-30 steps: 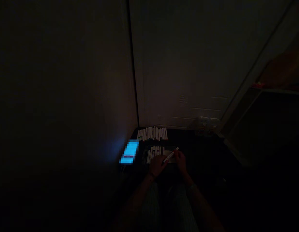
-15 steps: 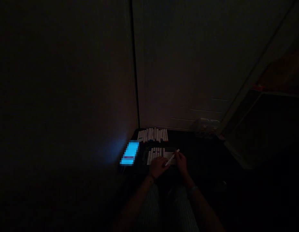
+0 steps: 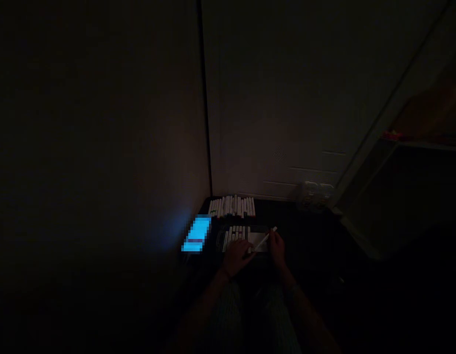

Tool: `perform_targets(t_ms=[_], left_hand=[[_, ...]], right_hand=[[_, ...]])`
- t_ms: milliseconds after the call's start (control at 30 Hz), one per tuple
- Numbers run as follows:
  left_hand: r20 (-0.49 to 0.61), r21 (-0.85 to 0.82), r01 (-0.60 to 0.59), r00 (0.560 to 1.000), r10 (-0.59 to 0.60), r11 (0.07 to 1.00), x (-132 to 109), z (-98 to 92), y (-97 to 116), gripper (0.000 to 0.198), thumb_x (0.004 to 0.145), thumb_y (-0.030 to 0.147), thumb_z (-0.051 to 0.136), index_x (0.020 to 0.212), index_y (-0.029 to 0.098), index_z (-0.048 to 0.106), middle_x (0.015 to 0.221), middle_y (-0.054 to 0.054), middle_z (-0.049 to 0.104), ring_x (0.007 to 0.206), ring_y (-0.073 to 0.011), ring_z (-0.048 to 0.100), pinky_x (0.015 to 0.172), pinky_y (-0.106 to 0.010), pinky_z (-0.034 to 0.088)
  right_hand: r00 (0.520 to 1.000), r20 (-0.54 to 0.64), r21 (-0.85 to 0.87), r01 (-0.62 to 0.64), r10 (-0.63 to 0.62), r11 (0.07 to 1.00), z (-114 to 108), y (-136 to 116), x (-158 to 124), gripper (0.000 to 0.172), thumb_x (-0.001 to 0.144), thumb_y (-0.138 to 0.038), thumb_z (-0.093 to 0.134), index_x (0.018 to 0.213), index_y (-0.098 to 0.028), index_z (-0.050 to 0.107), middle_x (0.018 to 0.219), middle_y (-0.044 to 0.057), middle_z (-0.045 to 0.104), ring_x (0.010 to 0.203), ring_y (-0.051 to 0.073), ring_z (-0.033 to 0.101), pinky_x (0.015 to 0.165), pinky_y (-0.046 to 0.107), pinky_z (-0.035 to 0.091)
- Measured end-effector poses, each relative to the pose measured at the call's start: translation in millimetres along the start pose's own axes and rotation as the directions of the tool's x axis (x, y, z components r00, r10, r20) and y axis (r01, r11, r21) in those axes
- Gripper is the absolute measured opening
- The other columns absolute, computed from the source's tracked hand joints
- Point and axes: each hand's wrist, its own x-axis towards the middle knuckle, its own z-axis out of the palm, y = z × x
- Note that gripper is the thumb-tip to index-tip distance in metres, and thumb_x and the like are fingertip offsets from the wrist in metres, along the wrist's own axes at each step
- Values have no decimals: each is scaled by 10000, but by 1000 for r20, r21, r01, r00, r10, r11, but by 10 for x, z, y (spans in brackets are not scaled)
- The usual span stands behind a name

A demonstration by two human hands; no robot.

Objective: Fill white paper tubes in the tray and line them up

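My right hand (image 3: 277,247) is closed on a white marker (image 3: 263,239), which slants down to the left from my fingers. My left hand (image 3: 238,253) lies over a row of white markers (image 3: 237,232) in a shallow clear case (image 3: 259,228). Its fingers are spread apart from the thumb, and the thumb is close to the lower end of the held marker; whether they touch I cannot tell in this dim light. A pale inner surface of the case shows between my hands.
Behind the case, a second row of white markers (image 3: 233,206) lies by the wall. A lit, blurred screen (image 3: 197,234) glows at the left. Clear containers (image 3: 317,195) stand at the back right of the dark tabletop (image 3: 305,231).
My left hand has shifted slightly left, and its thumb and fingers are further apart. The marker stays in my right hand, its upper end a little further right.
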Motion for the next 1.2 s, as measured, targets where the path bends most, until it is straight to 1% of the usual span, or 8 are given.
perform_targets(t_ms=[100, 233, 300, 400, 533, 633, 933, 1200], left_hand=[[-42, 68, -37, 998, 40, 997, -62, -66, -101, 377, 765, 433, 487, 1084, 233, 519, 1098, -51, 537, 1059, -214, 446, 922, -386, 332], [-35, 201, -17, 999, 24, 980, -42, -140, -263, 843, 623, 651, 512, 1298, 190, 305, 1353, -93, 304, 1251, -288, 221, 1015, -453, 197], [-11, 258, 9, 1000, -7, 966, -6, -142, -347, 952, 576, 722, 478, 1328, 185, 246, 1390, -99, 231, 1276, -304, 152, 1026, -466, 151], [62, 300, 4, 998, -24, 954, 26, -106, -477, 993, 559, 765, 429, 1342, 195, 210, 1404, -99, 196, 1285, -303, 127, 1026, -463, 140], [189, 289, -81, 982, 26, 954, 12, -56, -611, 983, 557, 775, 413, 1342, 217, 213, 1404, -86, 203, 1285, -297, 135, 1017, -458, 162], [205, 278, -96, 978, 39, 956, -1, -45, -647, 944, 588, 755, 411, 1343, 225, 210, 1408, -81, 189, 1287, -292, 129, 1021, -454, 159], [270, 220, -65, 963, 4, 973, 16, -84, -616, 918, 615, 734, 415, 1348, 234, 181, 1413, -77, 174, 1293, -285, 108, 1034, -464, 119], [327, 145, -74, 945, 23, 987, 101, -83, -475, 1050, 493, 770, 486, 1349, 256, 161, 1427, -69, 106, 1296, -300, 68, 1032, -487, 87]], right_hand=[[1000, -21, -1, 3, -3, 1000, 6, 20, 9, 492, 756, -563, 392, 843, -133, 615, 771, 49, 627, 670, 150, 530, 583, 222, 388], [999, -43, -36, 9, -10, 999, 11, 19, 16, 489, 753, -560, 401, 864, -137, 619, 805, 60, 635, 721, 170, 546, 611, 230, 396], [999, -41, -37, 13, -14, 999, 12, 0, 15, 493, 750, -559, 406, 877, -132, 619, 818, 67, 636, 741, 178, 549, 623, 234, 399], [999, -46, -37, 14, -15, 999, 12, -27, 11, 501, 746, -557, 413, 895, -125, 620, 826, 75, 636, 754, 186, 550, 626, 238, 402], [999, -35, -52, 22, -24, 998, 6, -30, 9, 490, 756, -545, 406, 901, -129, 620, 833, 71, 636, 754, 182, 548, 628, 236, 399], [999, -30, -60, 27, -29, 998, 1, -25, 8, 489, 756, -548, 406, 885, -129, 622, 821, 67, 636, 753, 181, 546, 630, 235, 398], [1000, -14, -20, -7, 7, 1000, -5, -58, -9, 486, 755, -543, 410, 905, -128, 614, 834, 73, 634, 742, 178, 546, 614, 229, 400], [1000, -17, -59, 18, -19, 998, -4, -11, 3, 507, 756, -558, 398, 895, -123, 618, 814, 70, 637, 726, 175, 541, 600, 229, 394]])
